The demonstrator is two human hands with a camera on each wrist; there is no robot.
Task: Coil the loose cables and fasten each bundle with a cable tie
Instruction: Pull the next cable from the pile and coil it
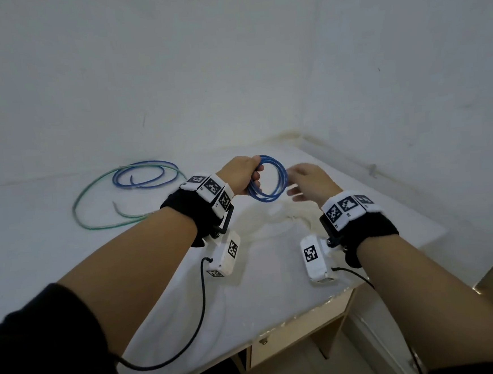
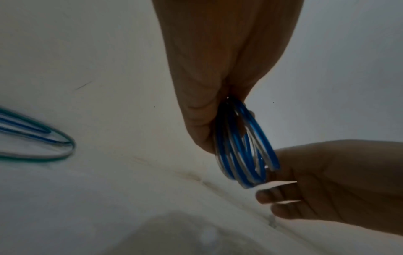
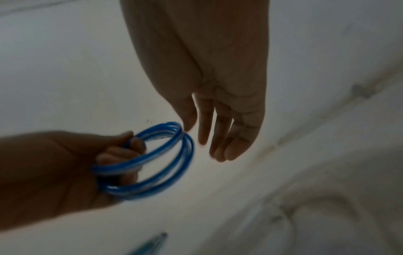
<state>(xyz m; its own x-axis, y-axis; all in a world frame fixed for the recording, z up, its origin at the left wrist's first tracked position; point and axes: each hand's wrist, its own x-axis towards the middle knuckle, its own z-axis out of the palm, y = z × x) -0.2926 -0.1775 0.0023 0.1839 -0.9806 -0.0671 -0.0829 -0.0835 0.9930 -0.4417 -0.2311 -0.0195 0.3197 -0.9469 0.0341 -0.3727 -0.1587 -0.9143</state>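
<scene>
My left hand (image 1: 245,173) grips a coiled blue cable (image 1: 280,181) by its left side and holds it upright above the table; the coil (image 2: 246,151) (image 3: 161,165) has several turns. My right hand (image 1: 303,179) hovers just to the right of the coil with straight, relaxed fingers (image 3: 220,138), holding nothing, its fingertips close to the loops. A loose blue cable (image 1: 145,174) and a loose green cable (image 1: 92,196) lie in wide loops on the table at the left. I see no cable tie clearly.
The white table (image 1: 189,294) stands in a corner of white walls; its front edge runs at the lower right, with a wooden drawer (image 1: 295,339) beneath. A blurred blue-green thing (image 3: 150,245) lies at the bottom of the right wrist view.
</scene>
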